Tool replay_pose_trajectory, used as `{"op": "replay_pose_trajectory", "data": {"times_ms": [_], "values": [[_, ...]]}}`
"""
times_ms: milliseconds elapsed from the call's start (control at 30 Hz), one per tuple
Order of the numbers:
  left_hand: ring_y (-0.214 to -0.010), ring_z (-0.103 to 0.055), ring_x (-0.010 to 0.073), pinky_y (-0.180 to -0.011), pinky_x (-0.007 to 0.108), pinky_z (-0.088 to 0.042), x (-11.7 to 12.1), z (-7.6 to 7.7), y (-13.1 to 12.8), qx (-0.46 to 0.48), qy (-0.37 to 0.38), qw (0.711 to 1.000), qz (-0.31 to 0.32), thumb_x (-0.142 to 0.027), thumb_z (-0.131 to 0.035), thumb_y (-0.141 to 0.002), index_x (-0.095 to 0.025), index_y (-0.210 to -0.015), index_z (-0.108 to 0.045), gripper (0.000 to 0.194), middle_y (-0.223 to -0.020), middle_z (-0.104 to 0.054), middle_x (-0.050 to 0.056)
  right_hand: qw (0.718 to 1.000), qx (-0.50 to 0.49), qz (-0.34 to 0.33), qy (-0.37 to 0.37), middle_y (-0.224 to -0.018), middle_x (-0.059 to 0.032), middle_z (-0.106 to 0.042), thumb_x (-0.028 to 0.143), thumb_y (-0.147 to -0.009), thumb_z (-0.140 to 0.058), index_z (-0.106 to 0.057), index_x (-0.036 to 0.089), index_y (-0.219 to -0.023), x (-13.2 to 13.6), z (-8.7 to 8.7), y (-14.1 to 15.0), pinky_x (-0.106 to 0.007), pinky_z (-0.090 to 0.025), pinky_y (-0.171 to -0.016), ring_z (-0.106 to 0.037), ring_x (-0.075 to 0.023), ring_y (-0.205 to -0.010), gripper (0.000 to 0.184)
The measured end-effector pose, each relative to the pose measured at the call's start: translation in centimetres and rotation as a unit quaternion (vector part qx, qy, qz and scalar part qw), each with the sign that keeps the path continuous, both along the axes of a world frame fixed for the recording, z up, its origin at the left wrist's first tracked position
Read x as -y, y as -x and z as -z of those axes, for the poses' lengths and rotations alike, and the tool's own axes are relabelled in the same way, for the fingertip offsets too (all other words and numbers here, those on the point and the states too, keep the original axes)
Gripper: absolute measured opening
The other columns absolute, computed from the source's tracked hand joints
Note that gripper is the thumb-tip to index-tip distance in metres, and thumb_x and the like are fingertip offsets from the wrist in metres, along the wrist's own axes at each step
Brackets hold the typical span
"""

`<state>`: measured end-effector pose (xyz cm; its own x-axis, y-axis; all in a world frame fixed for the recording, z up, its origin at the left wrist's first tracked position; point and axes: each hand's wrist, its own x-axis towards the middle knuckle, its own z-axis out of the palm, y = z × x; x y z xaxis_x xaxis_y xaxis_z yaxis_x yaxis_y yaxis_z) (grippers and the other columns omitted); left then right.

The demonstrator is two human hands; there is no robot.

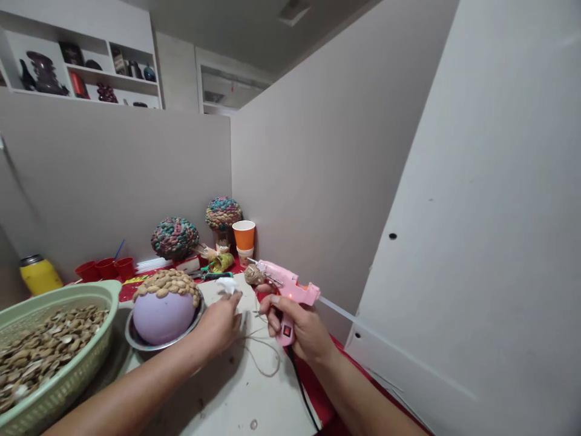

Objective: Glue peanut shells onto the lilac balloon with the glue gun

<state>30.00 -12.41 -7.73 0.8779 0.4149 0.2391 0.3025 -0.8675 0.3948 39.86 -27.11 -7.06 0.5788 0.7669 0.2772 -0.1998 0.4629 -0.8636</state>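
My right hand is wrapped round the handle of a pink hot glue gun. Its nozzle points left, and a long clear glue stick sticks out of the back. My left hand reaches forward over the white board, its fingertips closed at a crumpled white tissue. To the left of that wrist, a lilac ball rests in a metal bowl. Tan nut shells cover the ball's top. A ball of twine lies beyond the glue gun, and a loose strand curls across the board.
A green basket of shells stands at left. Behind are red cups, a yellow bottle, two coloured shell-covered balls, pliers and an orange paper cup. Grey partitions rise behind and right. A black cord trails down.
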Motion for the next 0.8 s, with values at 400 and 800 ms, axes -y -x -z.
{"op": "replay_pose_trajectory", "data": {"times_ms": [400, 800], "values": [[-0.055, -0.058, 0.0164, -0.053, 0.026, -0.037, 1.9, -1.1, 5.7, -0.008, 0.125, 0.992, 0.031, -0.027, -0.053, -0.085, -0.017, -0.102, -0.065, 0.023, -0.065, -0.069, 0.001, 0.996, -0.007, -0.09, 0.019, -0.068, -0.0002, -0.064, 0.037, -0.071, -0.072, -0.067, 0.015, -0.094, -2.7, -1.5, 1.0, -0.018, -0.044, -0.042, -0.045, -0.0067, -0.043, 0.032], [-0.05, -0.031, 0.0112, -0.048, 0.025, -0.026, 0.4, -5.9, 17.2, 0.073, 0.222, 0.971, -0.041, -0.036, -0.049, -0.086, -0.021, -0.056, -0.041, 0.034, -0.052, -0.034, -0.006, 0.972, 0.14, -0.168, 0.09, -0.055, 0.0011, -0.048, 0.057, -0.081, -0.066, -0.067, 0.015, -0.077, -6.6, 0.9, 3.0, -0.021, -0.026, -0.041, -0.038, -0.0088, -0.045, 0.042]]}}
